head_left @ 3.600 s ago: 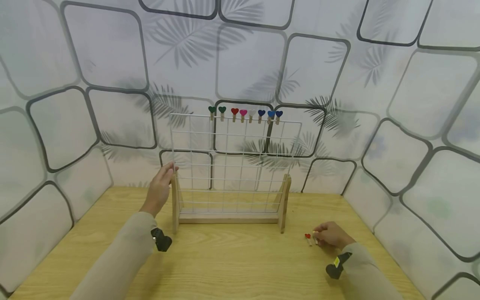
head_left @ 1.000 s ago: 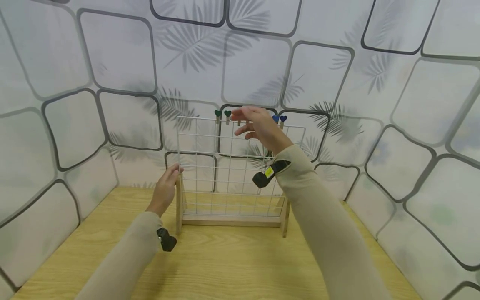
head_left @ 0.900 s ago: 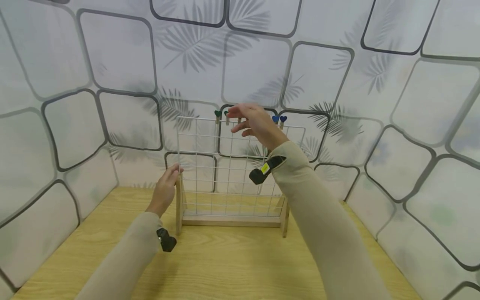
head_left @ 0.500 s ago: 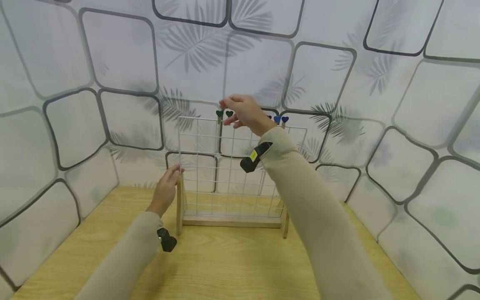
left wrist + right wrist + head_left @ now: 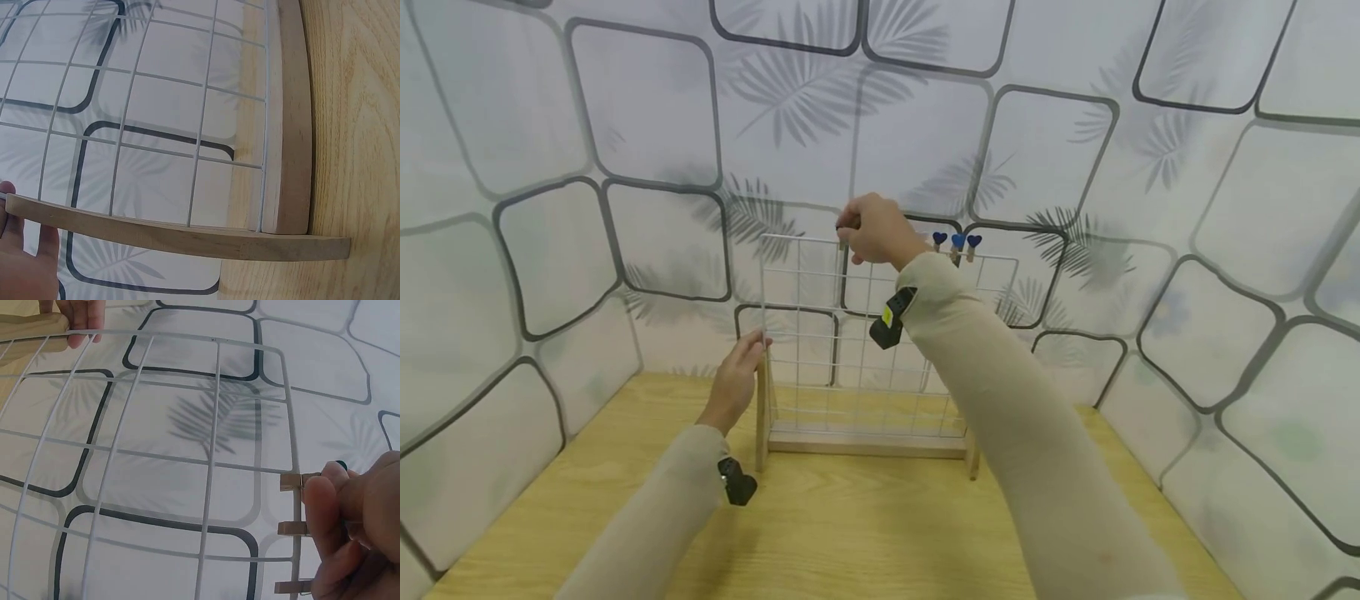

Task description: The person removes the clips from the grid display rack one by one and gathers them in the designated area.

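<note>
A white wire grid rack (image 5: 891, 333) with wooden feet stands upright on the table. My left hand (image 5: 734, 382) grips its left side where the wooden post (image 5: 156, 236) meets the wire; in the right wrist view the fingers (image 5: 95, 319) curl over the post's end. At the top wire, toward the left, my right hand (image 5: 880, 229) pinches a small wooden clothespin (image 5: 290, 482) with a dark green heart (image 5: 340, 465). That clothespin sits across the wire. Two more clothespins (image 5: 290, 528) show below it in the right wrist view, their hearts hidden behind the hand.
Farther right on the top wire are clothespins with blue hearts (image 5: 957, 241). Several others between are hidden by the right hand. The right sleeve (image 5: 1000, 392) covers the rack's right side and part of the wooden table (image 5: 820, 533). Patterned wall covering (image 5: 647, 108) rises behind.
My right hand has risen from the small clothespins on the table at right to the rack's top, then slid left and pinched the leftmost green-heart clothespin. The left hand has kept its hold.
</note>
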### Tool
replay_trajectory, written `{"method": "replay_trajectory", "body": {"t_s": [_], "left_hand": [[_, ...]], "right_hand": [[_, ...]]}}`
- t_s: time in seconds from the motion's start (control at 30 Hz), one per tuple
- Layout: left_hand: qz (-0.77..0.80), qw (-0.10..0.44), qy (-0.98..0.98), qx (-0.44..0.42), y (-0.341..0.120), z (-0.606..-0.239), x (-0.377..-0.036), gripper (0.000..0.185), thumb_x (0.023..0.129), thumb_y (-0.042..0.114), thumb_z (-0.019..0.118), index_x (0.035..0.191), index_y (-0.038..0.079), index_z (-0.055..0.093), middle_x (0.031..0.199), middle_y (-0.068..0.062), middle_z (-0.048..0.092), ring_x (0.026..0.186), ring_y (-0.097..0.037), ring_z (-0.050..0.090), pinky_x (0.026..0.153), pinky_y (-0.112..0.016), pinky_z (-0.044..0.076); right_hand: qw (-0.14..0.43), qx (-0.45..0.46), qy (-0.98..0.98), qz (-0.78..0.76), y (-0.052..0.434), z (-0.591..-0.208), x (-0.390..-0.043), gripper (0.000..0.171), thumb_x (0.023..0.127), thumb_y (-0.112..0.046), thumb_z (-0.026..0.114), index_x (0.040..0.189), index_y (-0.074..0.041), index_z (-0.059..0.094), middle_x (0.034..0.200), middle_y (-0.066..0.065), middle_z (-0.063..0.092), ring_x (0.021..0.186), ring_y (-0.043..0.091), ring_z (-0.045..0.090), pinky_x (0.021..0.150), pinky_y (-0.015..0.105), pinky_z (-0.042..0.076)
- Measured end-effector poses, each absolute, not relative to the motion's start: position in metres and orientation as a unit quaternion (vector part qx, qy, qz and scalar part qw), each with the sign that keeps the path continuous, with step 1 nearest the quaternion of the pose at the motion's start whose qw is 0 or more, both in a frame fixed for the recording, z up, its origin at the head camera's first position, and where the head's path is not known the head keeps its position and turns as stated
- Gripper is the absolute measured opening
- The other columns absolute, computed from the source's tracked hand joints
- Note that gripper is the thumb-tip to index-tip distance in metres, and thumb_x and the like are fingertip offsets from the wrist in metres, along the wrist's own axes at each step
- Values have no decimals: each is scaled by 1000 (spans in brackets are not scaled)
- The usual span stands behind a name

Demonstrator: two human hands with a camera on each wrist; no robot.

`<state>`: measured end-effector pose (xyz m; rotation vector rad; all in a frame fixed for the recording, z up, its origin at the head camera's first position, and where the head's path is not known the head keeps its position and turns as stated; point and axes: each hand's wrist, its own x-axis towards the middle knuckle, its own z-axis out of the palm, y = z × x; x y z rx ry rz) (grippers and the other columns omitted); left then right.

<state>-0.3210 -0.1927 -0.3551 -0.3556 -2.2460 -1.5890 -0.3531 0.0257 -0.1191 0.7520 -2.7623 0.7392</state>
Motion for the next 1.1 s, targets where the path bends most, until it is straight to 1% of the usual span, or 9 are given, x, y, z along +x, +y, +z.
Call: {"method": "replay_trajectory", "body": {"t_s": [0.1, 0.23, 0.33, 0.43, 0.5, 0.67, 0.83, 0.9, 1.1], "left_hand": [[-564, 185, -795, -127, -191, -354, -321, 54, 108, 33, 26, 148, -2, 31, 145, -20, 44, 137, -35, 33, 111, -50, 29], [-566, 182, -794, -129, -190, -354, -321, 53, 108, 33, 26, 148, -2, 31, 145, -20, 43, 138, -35, 32, 111, -50, 28], [-564, 180, -796, -129, -190, -353, -322, 53, 108, 33, 26, 148, -1, 31, 145, -19, 44, 138, -35, 32, 111, -50, 28], [-558, 184, -798, -131, -190, -352, -322, 54, 108, 34, 26, 148, -2, 31, 145, -19, 44, 138, -35, 33, 110, -51, 29], [-557, 188, -798, -132, -191, -351, -323, 54, 108, 34, 26, 148, -2, 31, 145, -19, 44, 137, -36, 33, 110, -52, 29], [-561, 189, -795, -132, -192, -353, -324, 55, 108, 34, 27, 148, -2, 30, 145, -20, 43, 137, -36, 33, 110, -51, 29], [-562, 183, -795, -134, -193, -356, -325, 56, 108, 35, 26, 149, -3, 27, 146, -21, 41, 139, -36, 31, 111, -51, 28], [-561, 182, -796, -133, -193, -357, -325, 56, 108, 35, 25, 149, -3, 27, 146, -21, 41, 138, -36, 31, 111, -50, 28], [-558, 183, -799, -130, -193, -357, -323, 56, 108, 35, 25, 149, -3, 27, 146, -20, 42, 138, -36, 31, 111, -50, 28]], "right_hand": [[124, 253, -923, 262, 26, -123, -355, 11, 99, -11, 57, 107, -9, 64, 99, 3, 65, 70, 14, 66, 74, 28, 53], [147, 275, -893, 324, 30, -124, -354, 11, 99, -11, 57, 107, -8, 64, 105, 5, 66, 72, 22, 68, 68, 28, 53], [110, 299, -869, 379, 36, -122, -350, 16, 101, -16, 55, 113, -9, 62, 110, 5, 65, 77, 28, 68, 64, 28, 51], [57, 311, -860, 400, 44, -121, -342, 20, 101, -19, 55, 118, -10, 61, 109, 3, 64, 80, 28, 68, 58, 28, 46], [36, 315, -863, 394, 51, -123, -338, 21, 101, -22, 55, 119, -12, 61, 108, 2, 65, 80, 25, 68, 55, 29, 44], [19, 317, -872, 371, 70, -138, -332, 23, 100, -22, 57, 119, -11, 63, 107, 2, 67, 79, 22, 68, 55, 28, 47], [8, 304, -873, 383, 92, -160, -332, 24, 99, -17, 57, 119, -6, 62, 108, 7, 66, 80, 28, 68, 55, 27, 49], [2, 296, -873, 388, 101, -169, -332, 23, 99, -16, 57, 119, -5, 62, 107, 9, 66, 79, 29, 68, 56, 27, 49], [-14, 274, -881, 385, 133, -197, -333, 26, 99, -19, 57, 121, -6, 62, 110, 9, 66, 78, 24, 68, 60, 33, 51]]}}
